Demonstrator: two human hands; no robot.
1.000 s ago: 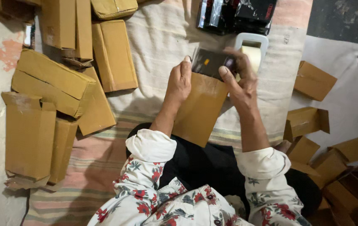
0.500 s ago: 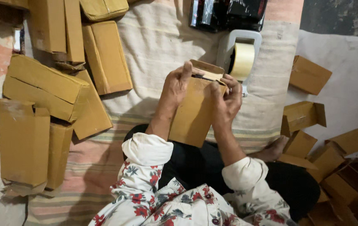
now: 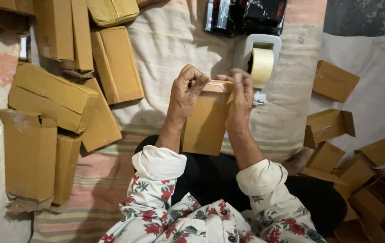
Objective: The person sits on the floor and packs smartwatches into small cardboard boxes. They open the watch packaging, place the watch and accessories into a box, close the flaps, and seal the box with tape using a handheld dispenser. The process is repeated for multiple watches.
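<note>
At the far left, a heap of closed brown cardboard boxes [image 3: 53,103] lies on the floor and along the edge of a striped cloth [image 3: 165,49]; these look finished, their flaps shut. Toward the middle, the person's left hand [image 3: 184,96] grips the upper left edge of a flat brown box [image 3: 207,123], fingers curled over its top. The box stands upright above the person's lap, its top flap folded down and covered by a glossy strip that seems to be tape. The right hand [image 3: 241,100] clasps the upper right corner of the same box, fingers pressing on the flap. By the look of it, this box is nearly sealed, with only the pressing-down left. Just behind the right hand stands a white tape dispenser [image 3: 259,63] with a pale roll, and dark glossy packets [image 3: 246,15] lie beyond it. At the right, open, unsealed boxes [image 3: 332,126] are scattered on a white sheet, apparently not yet dealt with.
</note>
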